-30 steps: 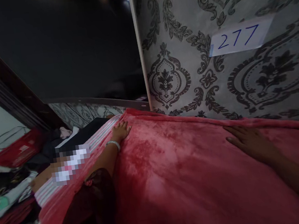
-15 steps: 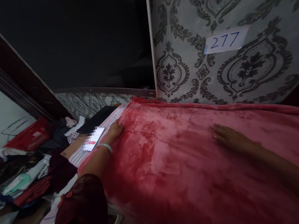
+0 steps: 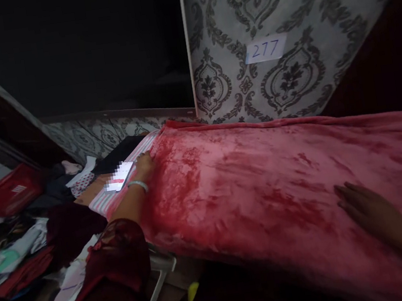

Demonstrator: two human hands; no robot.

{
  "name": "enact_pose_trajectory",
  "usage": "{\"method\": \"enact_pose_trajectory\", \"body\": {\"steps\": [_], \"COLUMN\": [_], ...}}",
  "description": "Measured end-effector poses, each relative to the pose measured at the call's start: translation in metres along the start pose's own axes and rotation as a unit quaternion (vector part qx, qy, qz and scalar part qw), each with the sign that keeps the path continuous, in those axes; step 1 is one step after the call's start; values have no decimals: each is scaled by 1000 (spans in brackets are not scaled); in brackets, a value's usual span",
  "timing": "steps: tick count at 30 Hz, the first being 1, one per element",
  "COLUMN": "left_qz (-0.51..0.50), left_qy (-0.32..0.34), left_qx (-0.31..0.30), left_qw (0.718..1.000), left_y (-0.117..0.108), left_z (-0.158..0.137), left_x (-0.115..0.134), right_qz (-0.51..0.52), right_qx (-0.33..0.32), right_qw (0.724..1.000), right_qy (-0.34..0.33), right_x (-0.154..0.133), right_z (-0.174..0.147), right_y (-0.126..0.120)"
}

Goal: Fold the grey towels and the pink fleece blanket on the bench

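Observation:
A red and pink plush blanket [image 3: 235,180] is spread over a raised surface in front of me. My left hand [image 3: 145,166], with a pale bracelet at its wrist, rests on the blanket's left edge; its fingers are slightly bent, and no cloth shows gathered in them. Farther right, my right hand [image 3: 362,205] lies flat on the plush, fingers stretched out. Beside my left hand, a lit phone [image 3: 124,173], partly blurred out, lies on a striped cloth [image 3: 101,203] that shows past the blanket's left side.
Piled clothes [image 3: 16,251] and a red bag [image 3: 8,190] are at the left. Behind the blanket are a large dark screen [image 3: 97,50] and a patterned wall [image 3: 207,35] bearing a paper marked 277 [image 3: 266,48]. A pale frame leg [image 3: 159,281] shows below the blanket.
My right hand has slid rightward and toward me over the blanket, whose surface there now looks smoother. My left hand stays at the left edge. The view has shifted to the right.

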State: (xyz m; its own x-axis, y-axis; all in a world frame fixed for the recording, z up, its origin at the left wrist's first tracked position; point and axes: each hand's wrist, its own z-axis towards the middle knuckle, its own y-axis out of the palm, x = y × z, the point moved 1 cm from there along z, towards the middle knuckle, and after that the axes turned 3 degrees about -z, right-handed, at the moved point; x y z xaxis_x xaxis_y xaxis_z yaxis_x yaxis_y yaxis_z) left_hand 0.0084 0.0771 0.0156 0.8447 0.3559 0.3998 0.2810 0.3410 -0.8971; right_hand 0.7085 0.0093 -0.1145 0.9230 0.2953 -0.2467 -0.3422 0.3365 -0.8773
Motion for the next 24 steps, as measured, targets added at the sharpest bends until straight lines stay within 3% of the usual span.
{"method": "enact_pose_trajectory", "body": {"steps": [2,5,9,12,19,24], "left_qz": [-66,-177,-231,-251,-214,-190], "left_qy": [85,193,241,282,342,353], "left_qx": [9,-49,-116,-137,-123,-90], "left_qw": [994,964,935,916,907,912], "left_y": [11,39,74,85,94,101], "left_z": [-3,-7,-13,-15,-10,-13], "left_x": [16,46,77,85,87,92], "right_qz": [-4,35,140,209,289,214], "right_qx": [11,26,26,18,8,14], "right_qw": [1000,999,990,978,957,977], "right_qy": [6,-11,-9,14,30,17], "right_x": [-21,-65,-124,-151,-154,-155], "right_z": [12,47,96,122,151,144], "right_y": [-2,3,19,34,62,73]}}
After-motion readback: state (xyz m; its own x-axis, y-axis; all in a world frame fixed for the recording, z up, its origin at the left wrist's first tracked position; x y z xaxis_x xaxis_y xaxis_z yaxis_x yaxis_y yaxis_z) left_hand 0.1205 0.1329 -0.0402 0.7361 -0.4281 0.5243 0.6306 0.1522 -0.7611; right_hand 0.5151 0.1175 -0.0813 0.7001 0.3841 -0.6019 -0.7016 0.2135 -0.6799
